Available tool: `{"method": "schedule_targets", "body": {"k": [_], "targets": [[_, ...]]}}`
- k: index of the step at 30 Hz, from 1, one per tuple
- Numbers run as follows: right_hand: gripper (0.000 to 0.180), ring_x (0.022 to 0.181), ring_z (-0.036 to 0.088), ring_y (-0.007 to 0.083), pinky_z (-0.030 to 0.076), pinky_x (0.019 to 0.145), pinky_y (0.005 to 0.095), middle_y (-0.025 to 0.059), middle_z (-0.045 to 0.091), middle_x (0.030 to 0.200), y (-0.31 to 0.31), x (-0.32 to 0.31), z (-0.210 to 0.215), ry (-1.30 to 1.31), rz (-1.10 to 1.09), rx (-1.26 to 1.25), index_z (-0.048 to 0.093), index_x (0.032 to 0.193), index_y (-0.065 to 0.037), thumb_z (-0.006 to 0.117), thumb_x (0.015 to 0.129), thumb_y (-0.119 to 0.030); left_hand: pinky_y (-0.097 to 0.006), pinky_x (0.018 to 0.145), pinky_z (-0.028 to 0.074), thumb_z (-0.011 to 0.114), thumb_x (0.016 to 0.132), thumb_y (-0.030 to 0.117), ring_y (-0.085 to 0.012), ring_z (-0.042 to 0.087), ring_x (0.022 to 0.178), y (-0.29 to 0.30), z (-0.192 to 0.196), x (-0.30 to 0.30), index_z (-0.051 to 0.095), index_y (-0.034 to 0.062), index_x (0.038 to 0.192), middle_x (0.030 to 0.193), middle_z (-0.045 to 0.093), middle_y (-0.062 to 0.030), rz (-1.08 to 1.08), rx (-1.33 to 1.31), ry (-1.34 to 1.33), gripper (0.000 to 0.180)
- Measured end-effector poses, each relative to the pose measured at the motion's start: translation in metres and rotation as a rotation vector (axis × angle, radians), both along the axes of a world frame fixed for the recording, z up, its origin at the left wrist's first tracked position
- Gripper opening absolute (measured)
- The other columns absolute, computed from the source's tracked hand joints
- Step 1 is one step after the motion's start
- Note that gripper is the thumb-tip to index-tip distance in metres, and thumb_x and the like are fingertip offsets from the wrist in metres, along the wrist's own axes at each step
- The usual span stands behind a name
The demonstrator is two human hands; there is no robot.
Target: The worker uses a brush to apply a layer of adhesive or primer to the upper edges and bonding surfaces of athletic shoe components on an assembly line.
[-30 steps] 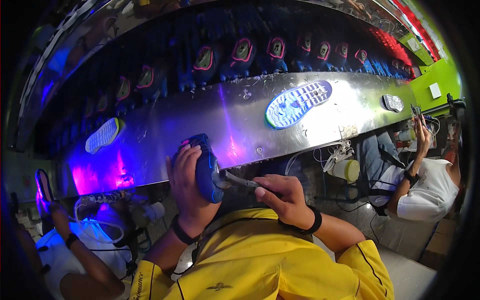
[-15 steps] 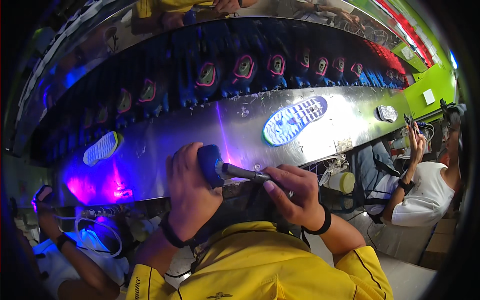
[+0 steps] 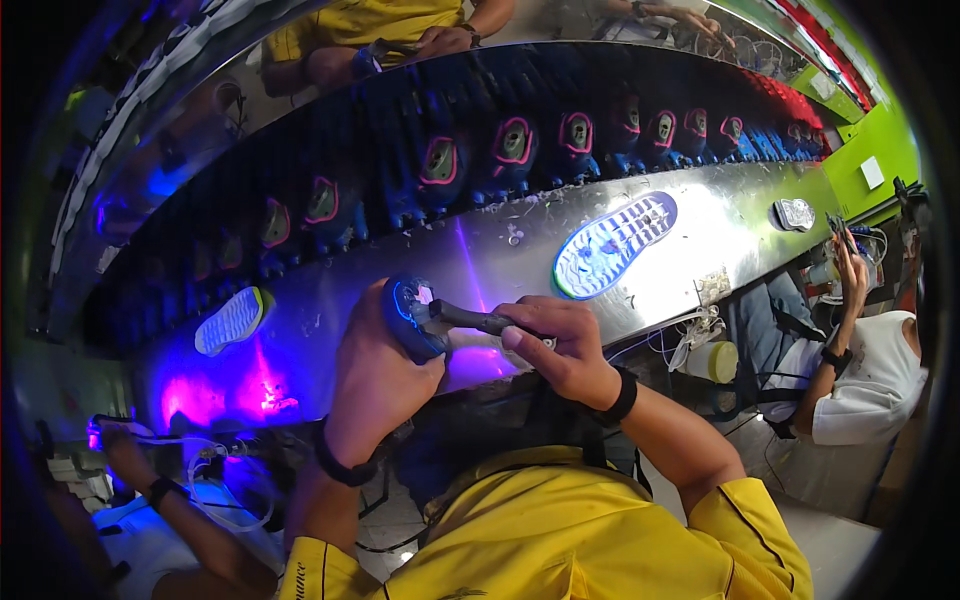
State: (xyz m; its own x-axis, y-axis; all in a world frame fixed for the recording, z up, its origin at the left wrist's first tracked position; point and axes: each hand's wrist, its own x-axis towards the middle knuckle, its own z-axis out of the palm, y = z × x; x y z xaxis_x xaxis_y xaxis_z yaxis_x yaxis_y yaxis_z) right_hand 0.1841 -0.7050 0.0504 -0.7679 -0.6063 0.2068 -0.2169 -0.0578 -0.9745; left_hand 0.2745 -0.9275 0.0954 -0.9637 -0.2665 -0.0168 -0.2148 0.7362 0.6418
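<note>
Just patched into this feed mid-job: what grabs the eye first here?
At centre, the left hand grips a dark blue shoe while the right hand presses a dark tool to it. Behind them a steel belt carries a glowing upturned sole, with a row of blue, pink-rimmed shoes beyond. Purple light pools at lower left.

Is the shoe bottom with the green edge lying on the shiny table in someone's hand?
No, the green-edged sole lies alone on the metal table, while the left hand grips a blue shoe.
</note>
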Motion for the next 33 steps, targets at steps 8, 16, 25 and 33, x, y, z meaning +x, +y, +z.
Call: {"method": "schedule_targets", "body": {"k": [8, 16, 25, 33], "targets": [[0.023, 0.072, 0.063, 0.0188, 0.049, 0.068, 0.0322, 0.0132, 0.068, 0.082, -0.008, 0.008, -0.025, -0.092, -0.020, 0.032, 0.076, 0.117, 0.004, 0.072, 0.099, -0.010, -0.048, 0.099, 0.056, 0.090, 0.071, 0.015, -0.0436, 0.067, 0.115, -0.019, -0.001, -0.015, 0.061, 0.0025, 0.128, 0.123, 0.067, -0.0228, -0.027, 0.019, -0.112, 0.065], [0.024, 0.068, 0.064, 0.0201, 0.049, 0.063, 0.0340, 0.0145, 0.069, 0.082, -0.001, 0.028, -0.044, -0.042, -0.123, 0.106, 0.076, 0.115, 0.004, 0.075, 0.098, -0.012, -0.043, 0.101, 0.055, 0.091, 0.070, 0.008, -0.0360, 0.072, 0.113, -0.039, -0.018, -0.022, 0.070, 0.0015, 0.123, 0.117, 0.074, -0.0166, -0.068, 0.088, -0.220, 0.057], [0.029, 0.085, 0.069, 0.0163, 0.053, 0.077, 0.0319, 0.0142, 0.076, 0.092, 0.009, 0.041, -0.044, -0.199, -0.130, 0.347, 0.076, 0.118, 0.006, 0.074, 0.101, -0.018, -0.042, 0.113, 0.048, 0.097, 0.068, 0.013, -0.0340, 0.060, 0.133, -0.058, -0.046, 0.001, 0.038, 0.0000, 0.157, 0.145, 0.058, -0.0226, 0.027, 0.316, -0.013, 0.108], [0.026, 0.071, 0.066, 0.0208, 0.049, 0.065, 0.0353, 0.0165, 0.070, 0.082, 0.018, 0.028, 0.009, -0.092, -0.133, 0.315, 0.075, 0.114, 0.005, 0.073, 0.101, -0.018, -0.036, 0.121, 0.040, 0.081, 0.087, -0.001, -0.0188, 0.051, 0.142, -0.026, -0.045, 0.031, 0.016, 0.0019, 0.172, 0.163, 0.045, -0.0110, 0.111, 1.003, 0.021, 0.107]]}}
